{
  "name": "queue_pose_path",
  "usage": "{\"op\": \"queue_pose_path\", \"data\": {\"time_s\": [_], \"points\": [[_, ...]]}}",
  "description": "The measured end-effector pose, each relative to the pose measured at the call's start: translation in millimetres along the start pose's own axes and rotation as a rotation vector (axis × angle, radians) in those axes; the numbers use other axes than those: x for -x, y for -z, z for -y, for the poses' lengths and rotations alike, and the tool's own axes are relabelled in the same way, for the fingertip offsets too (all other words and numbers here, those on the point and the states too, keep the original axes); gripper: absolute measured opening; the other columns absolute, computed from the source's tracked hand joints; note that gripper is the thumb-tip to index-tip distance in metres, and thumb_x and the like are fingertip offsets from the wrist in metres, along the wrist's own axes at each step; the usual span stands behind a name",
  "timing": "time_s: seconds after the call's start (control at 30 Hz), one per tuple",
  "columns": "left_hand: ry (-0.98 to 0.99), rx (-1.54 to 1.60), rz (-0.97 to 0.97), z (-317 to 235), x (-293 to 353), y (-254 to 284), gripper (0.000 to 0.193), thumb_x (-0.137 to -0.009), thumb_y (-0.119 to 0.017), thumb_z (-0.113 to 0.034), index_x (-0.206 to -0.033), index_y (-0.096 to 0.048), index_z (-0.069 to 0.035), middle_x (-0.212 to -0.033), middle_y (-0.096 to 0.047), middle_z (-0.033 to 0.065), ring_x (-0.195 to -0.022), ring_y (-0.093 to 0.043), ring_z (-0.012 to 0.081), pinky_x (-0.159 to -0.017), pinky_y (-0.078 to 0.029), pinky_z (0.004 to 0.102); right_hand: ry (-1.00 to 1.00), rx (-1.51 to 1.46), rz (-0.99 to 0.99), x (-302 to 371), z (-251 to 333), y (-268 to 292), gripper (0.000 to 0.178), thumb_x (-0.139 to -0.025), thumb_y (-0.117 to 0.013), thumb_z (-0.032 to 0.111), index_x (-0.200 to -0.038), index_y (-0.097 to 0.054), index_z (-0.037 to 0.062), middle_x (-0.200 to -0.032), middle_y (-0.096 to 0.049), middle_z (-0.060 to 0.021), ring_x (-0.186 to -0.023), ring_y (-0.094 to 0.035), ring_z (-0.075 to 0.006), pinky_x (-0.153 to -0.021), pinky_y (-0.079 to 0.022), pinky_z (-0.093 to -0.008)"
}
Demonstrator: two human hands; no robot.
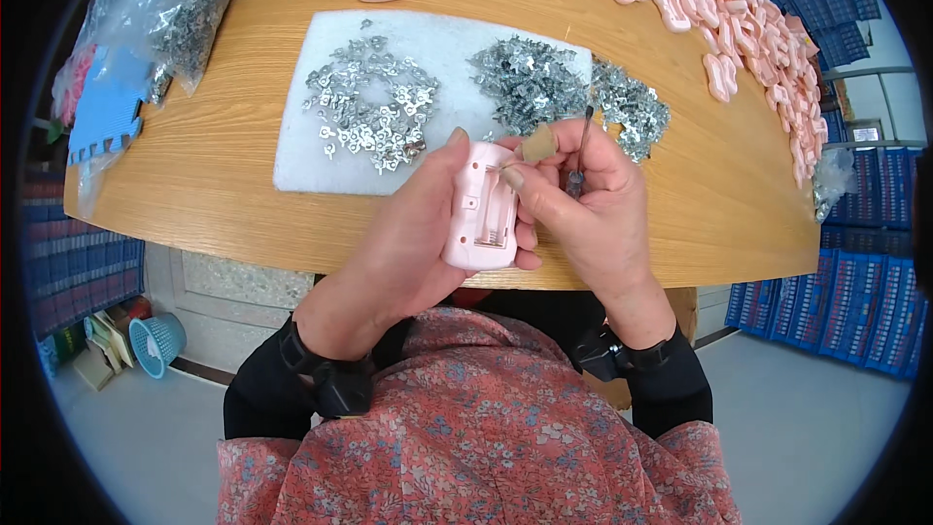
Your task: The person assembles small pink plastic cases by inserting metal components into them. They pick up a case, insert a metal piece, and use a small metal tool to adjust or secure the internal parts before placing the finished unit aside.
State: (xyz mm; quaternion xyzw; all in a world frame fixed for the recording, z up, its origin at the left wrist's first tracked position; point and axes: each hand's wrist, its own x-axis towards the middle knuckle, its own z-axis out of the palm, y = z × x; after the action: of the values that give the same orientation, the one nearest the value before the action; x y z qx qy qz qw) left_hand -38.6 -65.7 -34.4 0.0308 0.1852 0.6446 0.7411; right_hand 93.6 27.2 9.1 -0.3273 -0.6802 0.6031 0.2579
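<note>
Casing of pink plastic [483,209] is sitting in the left hand [408,214], which is clasping it from the left, fingers [526,236] curling behind. The right hand [595,209] is pointing inward, thumb [544,199] at the casing's upper part, while clutching a dark tool [575,183]; metal pieces [530,83] are lying beyond.

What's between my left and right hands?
A rounded, pale pink plastic casing with a long recess, held in your left hand, as the head view shows.
</note>
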Motion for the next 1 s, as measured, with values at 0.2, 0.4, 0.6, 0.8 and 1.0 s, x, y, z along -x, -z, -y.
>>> {"op": "queue_pose_path", "data": {"time_s": [0.2, 0.4, 0.6, 0.8, 1.0], "points": [[0.034, -0.083, -0.065, 4.6, -3.0, -5.7, 0.058, -0.106, -0.027, -0.050, -0.128, -0.052, -0.003, -0.099, -0.067, 0.0114, -0.083, -0.068, 0.0242, -0.076, -0.059, 0.0465, 0.001, 0.039, -0.090, 10.3, -8.9, 0.2, 0.011, -0.087, -0.071, 0.002, -0.092, -0.061, 0.0010, -0.066, -0.048, 0.0049, -0.057, -0.049, -0.0007, -0.049, -0.042, -0.0193], [0.032, -0.122, -0.069, 3.6, -3.4, -11.4, 0.056, -0.108, -0.023, -0.046, -0.136, -0.043, -0.002, -0.098, -0.064, 0.0110, -0.080, -0.066, 0.0215, -0.075, -0.060, 0.0438, 0.152, 0.145, -0.089, 8.8, -19.7, 13.6, 0.011, -0.084, -0.071, 0.000, -0.093, -0.065, 0.0021, -0.070, -0.050, 0.0047, -0.062, -0.046, -0.0011, -0.054, -0.045, -0.0218], [0.024, -0.178, -0.089, 5.8, -5.2, -7.7, 0.060, -0.107, -0.025, -0.048, -0.141, -0.042, -0.002, -0.104, -0.066, 0.0126, -0.086, -0.068, 0.0224, -0.076, -0.060, 0.0431, 0.267, 0.517, -0.150, 16.1, -7.2, 6.3, 0.014, -0.081, -0.072, 0.000, -0.093, -0.065, 0.0050, -0.072, -0.062, -0.0018, -0.062, -0.058, -0.0090, -0.056, -0.048, -0.0269], [0.045, -0.206, -0.142, 2.8, -8.0, -11.2, 0.056, -0.107, -0.025, -0.048, -0.137, -0.042, -0.003, -0.094, -0.063, 0.0107, -0.080, -0.066, 0.0204, -0.075, -0.060, 0.0397, 0.474, 0.652, -0.175, 16.7, -24.3, 9.3, 0.014, -0.083, -0.072, 0.001, -0.095, -0.066, 0.0048, -0.080, -0.068, -0.0057, -0.069, -0.065, -0.0125, -0.058, -0.050, -0.0265], [0.075, -0.215, -0.119, 2.5, -8.2, -5.8, 0.058, -0.107, -0.022, -0.047, -0.142, -0.040, -0.004, -0.092, -0.065, 0.0133, -0.079, -0.068, 0.0237, -0.071, -0.060, 0.0427, 0.139, 0.101, -0.183, 16.5, -26.8, 20.6, 0.011, -0.091, -0.068, 0.005, -0.100, -0.064, -0.0001, -0.082, -0.065, -0.0015, -0.075, -0.061, -0.0065, -0.066, -0.049, -0.0229]]}}
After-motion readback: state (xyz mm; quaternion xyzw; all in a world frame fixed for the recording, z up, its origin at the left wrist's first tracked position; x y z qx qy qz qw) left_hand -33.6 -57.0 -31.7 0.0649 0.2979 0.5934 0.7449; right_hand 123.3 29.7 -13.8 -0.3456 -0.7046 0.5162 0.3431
